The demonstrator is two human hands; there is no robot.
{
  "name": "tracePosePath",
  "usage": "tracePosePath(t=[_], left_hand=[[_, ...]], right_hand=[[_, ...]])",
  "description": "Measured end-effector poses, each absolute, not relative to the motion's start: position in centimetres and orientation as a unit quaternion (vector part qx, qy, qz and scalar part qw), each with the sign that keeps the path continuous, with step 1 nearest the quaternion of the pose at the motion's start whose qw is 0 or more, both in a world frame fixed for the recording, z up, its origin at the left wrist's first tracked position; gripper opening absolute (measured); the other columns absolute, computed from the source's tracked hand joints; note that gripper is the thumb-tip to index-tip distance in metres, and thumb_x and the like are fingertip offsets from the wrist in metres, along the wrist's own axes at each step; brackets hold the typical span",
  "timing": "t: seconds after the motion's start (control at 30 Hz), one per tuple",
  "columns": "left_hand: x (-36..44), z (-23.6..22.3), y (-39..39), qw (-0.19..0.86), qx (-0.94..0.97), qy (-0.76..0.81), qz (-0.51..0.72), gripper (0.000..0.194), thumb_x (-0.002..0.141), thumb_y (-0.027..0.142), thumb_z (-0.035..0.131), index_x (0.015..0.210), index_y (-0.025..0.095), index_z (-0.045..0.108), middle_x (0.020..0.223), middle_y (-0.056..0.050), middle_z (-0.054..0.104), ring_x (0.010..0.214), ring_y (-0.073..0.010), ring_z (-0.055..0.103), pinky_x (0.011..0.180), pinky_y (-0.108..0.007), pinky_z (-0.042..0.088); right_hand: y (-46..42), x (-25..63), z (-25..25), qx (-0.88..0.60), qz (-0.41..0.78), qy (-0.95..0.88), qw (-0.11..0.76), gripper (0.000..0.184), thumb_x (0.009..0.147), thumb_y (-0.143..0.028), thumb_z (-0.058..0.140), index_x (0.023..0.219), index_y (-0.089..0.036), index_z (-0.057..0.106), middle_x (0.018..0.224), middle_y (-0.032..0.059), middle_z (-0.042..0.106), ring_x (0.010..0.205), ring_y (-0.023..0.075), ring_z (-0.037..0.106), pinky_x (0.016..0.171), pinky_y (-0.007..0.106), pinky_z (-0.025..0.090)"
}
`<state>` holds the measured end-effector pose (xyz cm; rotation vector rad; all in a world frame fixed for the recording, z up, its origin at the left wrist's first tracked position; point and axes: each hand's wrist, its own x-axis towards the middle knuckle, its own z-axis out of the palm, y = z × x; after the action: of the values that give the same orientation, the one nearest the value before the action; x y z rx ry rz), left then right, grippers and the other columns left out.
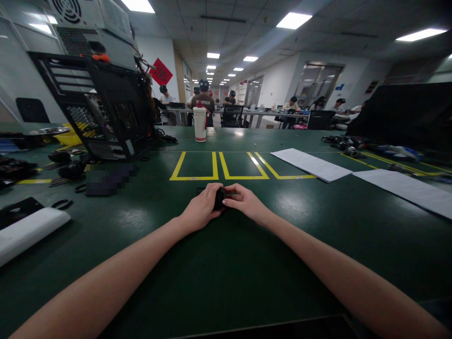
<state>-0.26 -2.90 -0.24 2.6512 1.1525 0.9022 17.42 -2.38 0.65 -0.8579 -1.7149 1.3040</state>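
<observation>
Both hands meet at a small black object [219,199] over the middle of the green table [226,268]. My left hand [202,207] is wrapped round its left side, with the fingers over the top. On the other side my right hand [245,202] pinches the object's right end between thumb and fingers. Its exact kind is too small and covered to make out. A dark piece sticks out behind the left fingers. Just beyond the hands, yellow tape outlines [243,178] mark the tabletop.
An open black computer case [106,103] stands at the back left with a grey metal unit on top. A white tumbler [200,123] stands farther back. Paper sheets [310,164] lie to the right. A white long object [31,233] lies at left. Several people sit in the background.
</observation>
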Motion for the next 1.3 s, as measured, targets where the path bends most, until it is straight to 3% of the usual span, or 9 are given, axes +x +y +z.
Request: tracePosePath(t=[0.13, 0.4, 0.6, 0.8, 1.03, 1.3], left_hand=[[-0.24, -0.2, -2.9, 0.052, 0.876, 0.382, 0.292, 0.066, 0.067, 0.015, 0.059, 0.121, 0.022, 0.021, 0.119, -0.009, 0.037, 0.103, -0.025, 0.048, 0.08, -0.042, 0.045], [-0.05, -0.28, -2.82, 0.047, 0.875, 0.376, 0.3, 0.061, 0.07, 0.017, 0.057, 0.12, 0.02, 0.023, 0.116, -0.009, 0.038, 0.102, -0.0241, 0.048, 0.081, -0.04, 0.045], [-0.07, -0.18, -2.89, 0.054, 0.877, 0.369, 0.301, 0.06, 0.07, 0.016, 0.056, 0.119, 0.021, 0.023, 0.117, -0.009, 0.038, 0.103, -0.024, 0.047, 0.082, -0.041, 0.044], [-0.22, -0.31, -2.8, 0.058, 0.875, 0.38, 0.293, 0.065, 0.067, 0.015, 0.059, 0.121, 0.022, 0.022, 0.119, -0.009, 0.036, 0.104, -0.0248, 0.046, 0.082, -0.042, 0.044], [-0.07, -0.3, -2.84, 0.051, 0.875, 0.375, 0.301, 0.061, 0.07, 0.018, 0.057, 0.12, 0.021, 0.023, 0.117, -0.009, 0.037, 0.102, -0.0237, 0.047, 0.081, -0.041, 0.044], [-0.08, -0.18, -2.83, 0.049, 0.877, 0.378, 0.292, 0.062, 0.068, 0.015, 0.057, 0.119, 0.019, 0.023, 0.118, -0.009, 0.037, 0.103, -0.0239, 0.046, 0.084, -0.039, 0.043]], right_hand=[[-2.27, 17.51, 0.26, -0.306, 0.509, -0.69, 0.413, 0.036, 0.062, -0.015, 0.066, 0.092, -0.021, 0.048, 0.1, 0.0003, 0.051, 0.098, 0.015, 0.053, 0.092, 0.037, 0.041], [-2.2, 17.04, 0.23, -0.314, 0.501, -0.676, 0.439, 0.023, 0.067, -0.024, 0.062, 0.085, -0.02, 0.049, 0.09, -0.0003, 0.053, 0.086, 0.0138, 0.056, 0.083, 0.036, 0.046], [-2.28, 17.19, 0.45, -0.344, 0.52, -0.668, 0.407, 0.032, 0.067, -0.021, 0.062, 0.096, -0.019, 0.049, 0.101, 0.0033, 0.053, 0.097, 0.0173, 0.054, 0.091, 0.04, 0.041], [-2.36, 17.51, 0.28, -0.299, 0.519, -0.688, 0.41, 0.036, 0.062, -0.015, 0.066, 0.091, -0.021, 0.047, 0.1, 0.0006, 0.05, 0.097, 0.0153, 0.053, 0.092, 0.039, 0.041], [-2.35, 17.16, 0.25, -0.312, 0.506, -0.677, 0.434, 0.022, 0.068, -0.023, 0.062, 0.086, -0.02, 0.049, 0.093, -0.0004, 0.053, 0.09, 0.0144, 0.057, 0.086, 0.037, 0.045], [-2.17, 17.43, 0.15, -0.326, 0.507, -0.685, 0.408, 0.038, 0.064, -0.018, 0.065, 0.099, -0.02, 0.049, 0.104, 0.0034, 0.053, 0.1, 0.0171, 0.054, 0.092, 0.039, 0.04]])
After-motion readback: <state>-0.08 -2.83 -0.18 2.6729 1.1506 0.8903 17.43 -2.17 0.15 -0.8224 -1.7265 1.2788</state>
